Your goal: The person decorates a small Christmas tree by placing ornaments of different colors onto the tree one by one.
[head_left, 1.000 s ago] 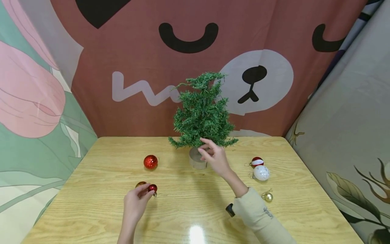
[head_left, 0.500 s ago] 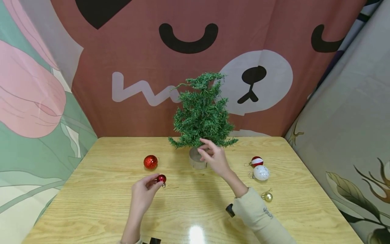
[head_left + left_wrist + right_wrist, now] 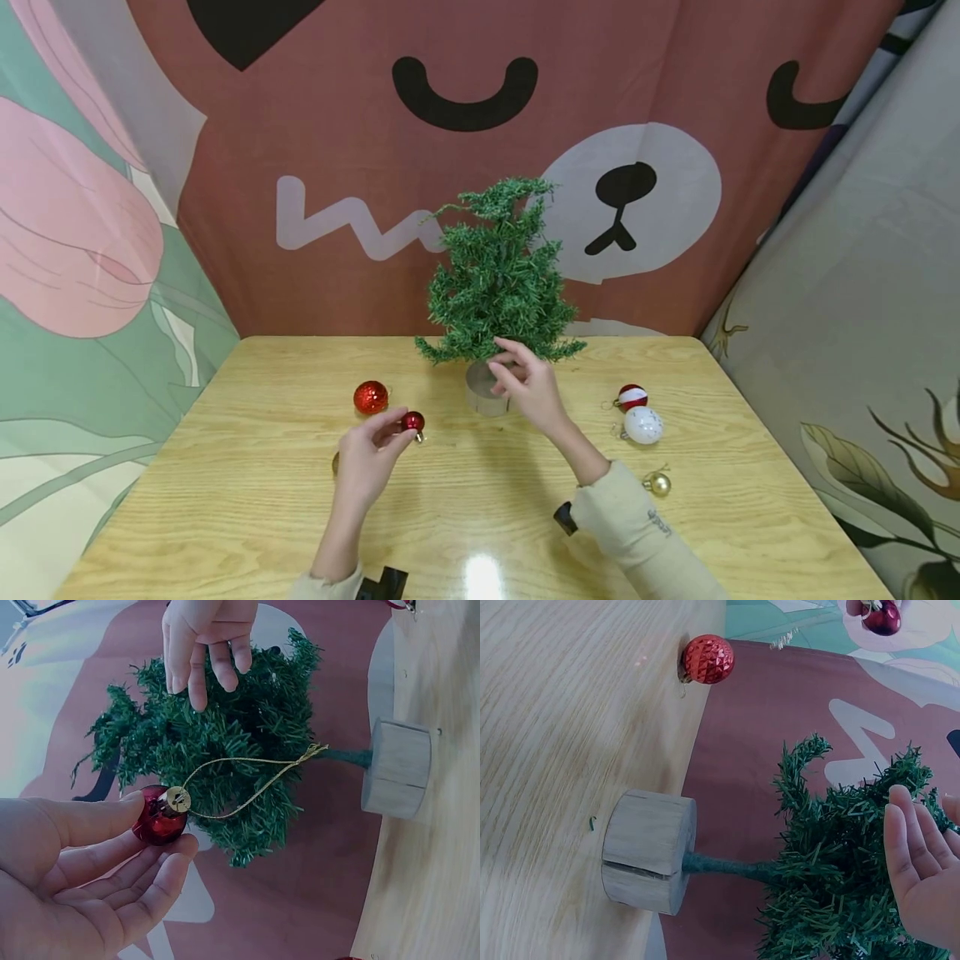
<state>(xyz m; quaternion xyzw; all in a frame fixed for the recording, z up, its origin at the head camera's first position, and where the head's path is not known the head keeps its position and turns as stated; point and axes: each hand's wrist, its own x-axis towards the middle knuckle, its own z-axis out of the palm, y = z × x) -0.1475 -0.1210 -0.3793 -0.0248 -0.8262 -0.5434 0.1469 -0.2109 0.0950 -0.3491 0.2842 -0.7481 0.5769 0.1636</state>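
Between thumb and fingers my left hand (image 3: 366, 461) pinches a small shiny red Christmas bauble (image 3: 160, 817). From the bauble's gold cap hangs a loop of gold string (image 3: 251, 796). A small artificial Christmas tree (image 3: 498, 275) stands upright on a round wooden base (image 3: 487, 388) at the back of the table. In front of the tree's lower branches is my right hand (image 3: 531, 387), its fingers loosely bent with nothing in them. The right wrist view shows that hand (image 3: 930, 877) beside the green branches.
A textured red bauble (image 3: 371, 397) lies behind my left hand, and a gold-brown bauble (image 3: 335, 464) is mostly hidden by it. At right on the table (image 3: 720, 533) lie a red-and-white bauble (image 3: 632, 397), a white bauble (image 3: 643, 426) and a small gold bauble (image 3: 659, 483).
My left hand has lifted the small red bauble away from the gold-brown one and carried it forward and right, nearer the tree. The right hand has stayed almost still.
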